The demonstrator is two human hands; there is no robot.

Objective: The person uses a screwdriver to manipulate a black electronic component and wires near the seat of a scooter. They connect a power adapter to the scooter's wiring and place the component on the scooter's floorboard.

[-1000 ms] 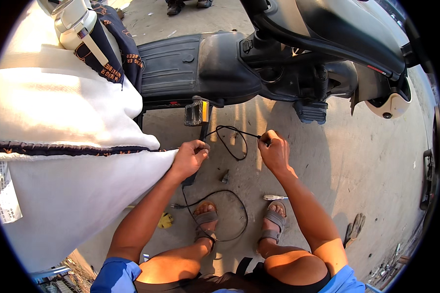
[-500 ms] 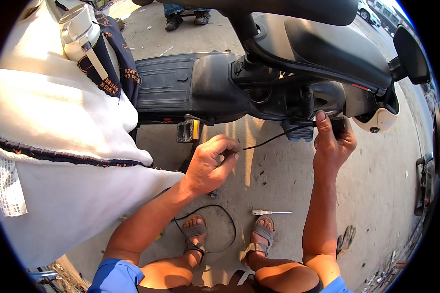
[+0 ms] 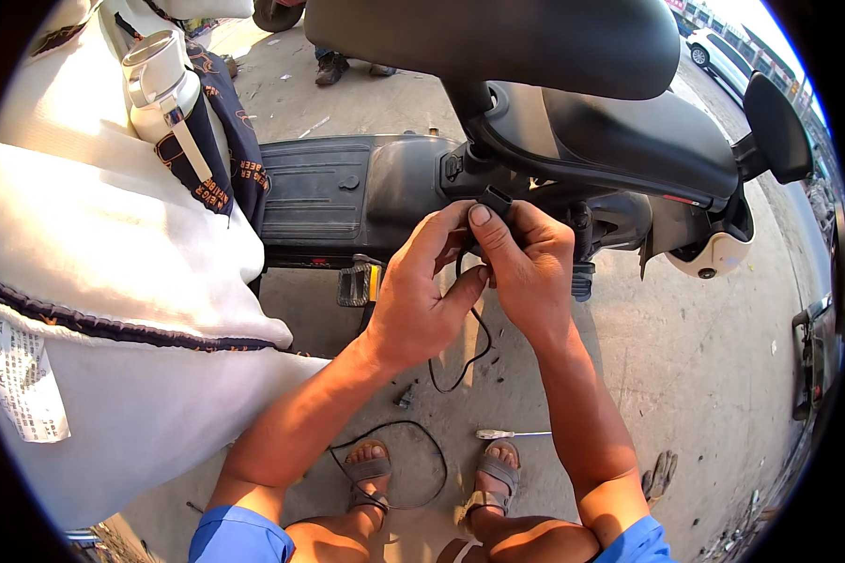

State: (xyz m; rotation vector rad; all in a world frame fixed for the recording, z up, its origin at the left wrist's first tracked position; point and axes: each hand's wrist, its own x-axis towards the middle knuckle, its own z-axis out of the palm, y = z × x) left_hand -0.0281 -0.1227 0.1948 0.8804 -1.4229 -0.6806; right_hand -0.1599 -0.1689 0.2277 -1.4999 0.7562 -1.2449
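Note:
Both my hands meet in front of the electric scooter (image 3: 404,192). My right hand (image 3: 535,272) is closed round a small black plug (image 3: 495,199), the thumb lying along it. Its open end points up and away from me. Close beside it, my left hand (image 3: 413,296) is closed on the black cable (image 3: 484,347) just below the plug; the left index finger reaches to the plug's side. Part of the grip is hidden behind the fingers. From the hands the cable hangs in a loop, and more of it lies coiled on the ground around my left foot.
A screwdriver (image 3: 498,433) lies by my right foot, and a dark glove (image 3: 660,477) lies farther right. White padded cloth (image 3: 113,272) with a cream bottle (image 3: 162,89) covers the left. A yellow-edged pedal (image 3: 359,283) juts from the scooter. A cream helmet (image 3: 723,253) hangs at right.
My right hand has come left with the plug and my left hand has moved up and right to meet it. The cable between them, stretched before, now hangs slack.

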